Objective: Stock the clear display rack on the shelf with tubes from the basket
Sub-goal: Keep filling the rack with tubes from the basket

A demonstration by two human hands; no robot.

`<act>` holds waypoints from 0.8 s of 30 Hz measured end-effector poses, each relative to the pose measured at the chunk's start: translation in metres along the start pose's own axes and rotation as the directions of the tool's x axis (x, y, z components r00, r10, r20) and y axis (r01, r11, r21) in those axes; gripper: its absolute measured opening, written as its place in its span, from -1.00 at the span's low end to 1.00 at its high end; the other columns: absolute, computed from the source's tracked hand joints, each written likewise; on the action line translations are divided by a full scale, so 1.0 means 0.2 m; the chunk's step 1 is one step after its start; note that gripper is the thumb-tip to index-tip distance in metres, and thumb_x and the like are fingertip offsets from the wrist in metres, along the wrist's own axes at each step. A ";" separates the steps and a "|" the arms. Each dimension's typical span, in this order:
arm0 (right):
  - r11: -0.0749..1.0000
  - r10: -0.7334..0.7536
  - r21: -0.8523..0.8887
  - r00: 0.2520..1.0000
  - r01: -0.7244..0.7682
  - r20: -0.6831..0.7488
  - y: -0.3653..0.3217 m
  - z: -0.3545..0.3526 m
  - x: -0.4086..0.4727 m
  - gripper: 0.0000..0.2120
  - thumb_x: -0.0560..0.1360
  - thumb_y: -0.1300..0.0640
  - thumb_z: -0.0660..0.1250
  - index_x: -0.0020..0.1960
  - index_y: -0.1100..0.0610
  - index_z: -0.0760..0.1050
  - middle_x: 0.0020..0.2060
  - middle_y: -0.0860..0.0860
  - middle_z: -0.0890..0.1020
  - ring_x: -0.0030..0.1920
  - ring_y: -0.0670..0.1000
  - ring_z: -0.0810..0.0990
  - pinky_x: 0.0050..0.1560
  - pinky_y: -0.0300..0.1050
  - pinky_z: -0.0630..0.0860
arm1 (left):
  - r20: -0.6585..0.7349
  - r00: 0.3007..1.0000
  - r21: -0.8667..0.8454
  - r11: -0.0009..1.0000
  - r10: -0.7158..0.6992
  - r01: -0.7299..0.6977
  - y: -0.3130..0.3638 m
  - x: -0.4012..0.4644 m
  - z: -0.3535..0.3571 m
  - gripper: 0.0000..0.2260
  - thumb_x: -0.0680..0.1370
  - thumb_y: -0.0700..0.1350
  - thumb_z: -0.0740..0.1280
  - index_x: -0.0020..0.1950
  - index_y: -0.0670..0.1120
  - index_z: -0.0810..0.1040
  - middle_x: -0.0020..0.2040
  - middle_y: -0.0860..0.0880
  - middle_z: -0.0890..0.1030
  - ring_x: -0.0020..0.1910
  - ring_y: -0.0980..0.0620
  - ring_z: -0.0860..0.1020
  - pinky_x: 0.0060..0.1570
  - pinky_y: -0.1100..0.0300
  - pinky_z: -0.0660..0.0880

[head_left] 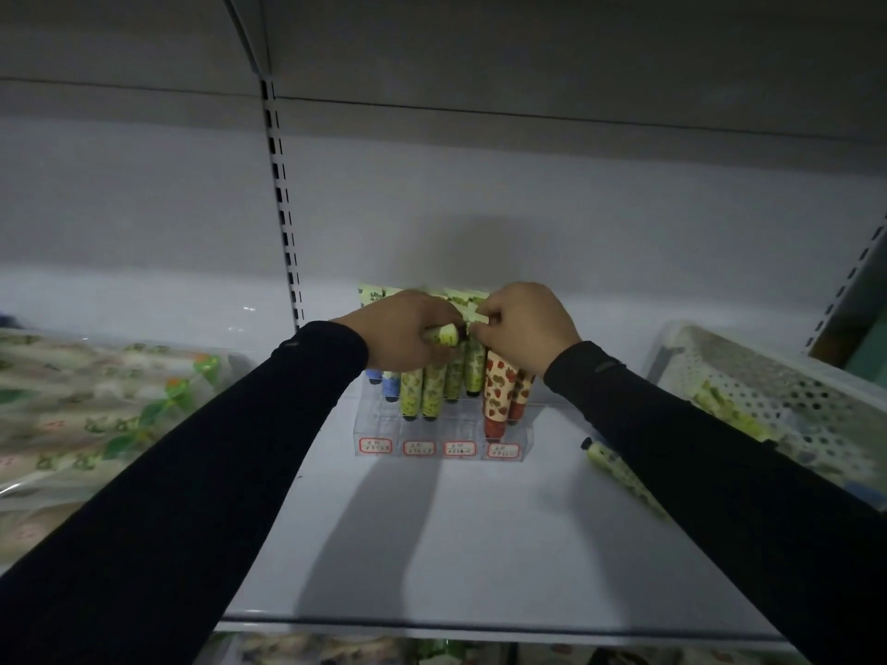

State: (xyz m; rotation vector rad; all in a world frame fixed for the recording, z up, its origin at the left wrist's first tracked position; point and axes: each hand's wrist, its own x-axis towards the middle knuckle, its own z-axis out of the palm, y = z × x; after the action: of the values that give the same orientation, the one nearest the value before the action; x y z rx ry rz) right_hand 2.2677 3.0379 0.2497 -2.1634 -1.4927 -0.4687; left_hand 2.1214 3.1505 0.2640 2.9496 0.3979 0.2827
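A clear display rack (444, 436) with red-framed labels on its front stands at the middle of the white shelf (480, 544). It holds upright tubes: blue ones at the left, several green ones (422, 393) in the middle, red strawberry-print tubes (499, 391) at the right. My left hand (403, 336) is over the rack, shut on a green tube (444, 334) that lies sideways in my fingers. My right hand (525, 324) pinches the flat top end of a green tube (473, 360) standing in the rack. A white perforated basket (787, 400) sits at the right.
One loose green tube (619, 472) lies on the shelf between the rack and the basket, partly behind my right sleeve. Plastic-wrapped floral packs (96, 410) fill the left of the shelf. A slotted upright (283, 208) runs up the back wall.
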 end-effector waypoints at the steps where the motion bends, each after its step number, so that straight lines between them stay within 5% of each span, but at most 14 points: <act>1: 1.000 0.006 -0.004 1.000 -0.006 -0.003 -0.01 0.00 0.00 -0.75 0.49 0.06 0.37 -0.05 0.24 0.65 -0.19 0.11 0.66 -0.16 0.06 0.58 -0.10 -0.08 0.52 | -0.007 1.000 0.013 1.000 0.011 -0.011 0.00 0.00 0.00 -0.61 0.59 0.04 0.31 0.41 0.01 0.46 0.42 0.01 0.43 0.39 0.01 0.34 0.38 0.10 0.27; 9: 0.997 0.081 -0.011 0.997 -0.081 -0.008 -0.02 0.00 -0.01 -0.77 0.47 0.03 0.39 -0.11 0.21 0.65 -0.19 0.08 0.66 -0.15 0.08 0.60 -0.12 -0.07 0.56 | -0.020 1.000 -0.013 1.000 -0.009 0.009 0.00 -0.01 0.00 -0.62 0.59 0.03 0.32 0.40 0.04 0.47 0.37 0.00 0.45 0.34 0.02 0.37 0.33 0.09 0.32; 15: 0.994 0.105 0.008 0.994 -0.105 0.033 -0.03 -0.01 -0.04 -0.83 0.50 0.04 0.37 -0.13 0.13 0.65 -0.22 -0.08 0.52 -0.16 -0.02 0.51 -0.17 -0.20 0.35 | -0.027 0.999 -0.065 0.997 -0.046 0.044 -0.01 -0.04 0.00 -0.60 0.59 0.02 0.31 0.43 0.06 0.44 0.44 0.02 0.41 0.38 0.01 0.37 0.37 0.11 0.30; 19: 0.990 0.144 -0.004 0.988 -0.144 0.059 -0.04 -0.02 -0.02 -0.69 0.50 0.16 0.25 -0.38 0.25 0.51 -0.43 0.08 0.50 -0.39 0.05 0.46 -0.35 -0.15 0.34 | -0.025 0.999 -0.034 0.999 -0.025 0.024 0.01 -0.04 0.01 -0.58 0.60 0.04 0.30 0.45 0.00 0.42 0.49 0.02 0.34 0.45 0.04 0.28 0.40 0.20 0.16; 24: 0.987 0.157 0.008 0.982 -0.159 0.105 -0.03 -0.03 0.03 -0.76 0.47 0.18 0.30 -0.32 0.27 0.57 -0.29 0.15 0.64 -0.25 0.09 0.60 -0.30 -0.14 0.43 | -0.036 0.999 -0.050 0.998 -0.029 0.028 0.01 -0.04 0.02 -0.58 0.60 0.04 0.30 0.44 -0.01 0.44 0.48 0.02 0.34 0.44 0.04 0.28 0.40 0.18 0.16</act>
State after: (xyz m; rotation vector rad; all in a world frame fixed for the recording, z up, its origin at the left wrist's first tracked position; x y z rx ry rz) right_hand 2.2644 3.0410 0.2581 -2.3029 -1.3579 -0.2927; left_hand 2.1159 3.1467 0.2582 2.8913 0.4309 0.3380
